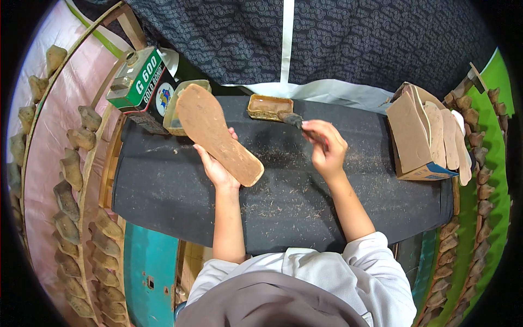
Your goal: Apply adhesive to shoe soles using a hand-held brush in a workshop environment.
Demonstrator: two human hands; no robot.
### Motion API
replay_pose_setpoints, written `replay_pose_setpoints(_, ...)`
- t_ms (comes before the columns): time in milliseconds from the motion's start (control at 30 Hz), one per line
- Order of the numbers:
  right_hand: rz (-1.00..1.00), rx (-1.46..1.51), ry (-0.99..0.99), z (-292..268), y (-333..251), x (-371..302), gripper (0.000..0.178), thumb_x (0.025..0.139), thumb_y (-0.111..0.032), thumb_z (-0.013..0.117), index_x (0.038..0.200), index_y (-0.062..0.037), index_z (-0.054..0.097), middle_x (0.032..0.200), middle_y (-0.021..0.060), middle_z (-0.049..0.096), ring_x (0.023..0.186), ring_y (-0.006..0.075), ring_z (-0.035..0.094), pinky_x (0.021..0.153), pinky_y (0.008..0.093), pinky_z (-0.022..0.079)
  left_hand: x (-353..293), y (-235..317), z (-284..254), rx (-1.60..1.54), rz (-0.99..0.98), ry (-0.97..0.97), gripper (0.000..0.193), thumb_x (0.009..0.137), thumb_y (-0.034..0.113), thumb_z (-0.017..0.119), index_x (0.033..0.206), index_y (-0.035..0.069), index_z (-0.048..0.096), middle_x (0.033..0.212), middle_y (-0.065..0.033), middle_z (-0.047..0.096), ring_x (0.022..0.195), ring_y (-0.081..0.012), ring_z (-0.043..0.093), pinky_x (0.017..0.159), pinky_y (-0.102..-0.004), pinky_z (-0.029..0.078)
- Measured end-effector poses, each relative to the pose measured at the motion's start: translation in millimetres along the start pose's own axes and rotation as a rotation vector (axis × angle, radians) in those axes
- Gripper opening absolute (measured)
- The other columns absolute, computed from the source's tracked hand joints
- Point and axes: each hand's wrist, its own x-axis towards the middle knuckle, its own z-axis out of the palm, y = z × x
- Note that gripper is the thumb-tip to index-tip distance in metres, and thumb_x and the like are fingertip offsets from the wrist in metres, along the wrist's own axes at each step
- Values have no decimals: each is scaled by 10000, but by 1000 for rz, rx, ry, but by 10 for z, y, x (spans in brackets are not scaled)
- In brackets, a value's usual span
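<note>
My left hand (219, 173) is closed on a brown shoe sole (210, 120), held up tilted over the table with its broad end away from me. My fingers and thumb grip its edges near the narrower heel end. In my right hand (328, 150) is a small brush (292, 119) with dark, clotted bristles, pinched between thumb and fingers. Its handle is mostly hidden by the hand. The bristle end is at the right front corner of a shallow rectangular tin (271, 114) with brownish glue-like stuff inside; whether it touches the rim, I cannot tell.
The dark cloth-covered table (283, 201) is strewn with pale shavings. A tall green and black can (144, 90) and a yellowish open container (173, 117) stand at left. A cardboard box (408, 136) of sole-shaped pieces stands at right. Racks of shoe lasts (66, 199) flank both sides.
</note>
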Motion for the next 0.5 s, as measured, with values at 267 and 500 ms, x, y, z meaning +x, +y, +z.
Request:
replay_pose_setpoints(267,113,-22,-129,390,786,107,190,789,-16,586,976,-43,605,926,105,631,809,203,624,717,279,481,-12,-77,-71,53,-267,-171,664,922,578,280,1193,11,495,982,-175,620,837,-240,622,723,-332,527)
replay_pose_setpoints(500,296,55,-87,452,1064,-129,220,836,-197,634,1003,-57,605,1005,118,607,885,220,612,775,301,483,-34,-41,-33,123,-234,-213,668,922,582,269,1220,22,476,1012,-166,615,862,-238,620,727,-327,527)
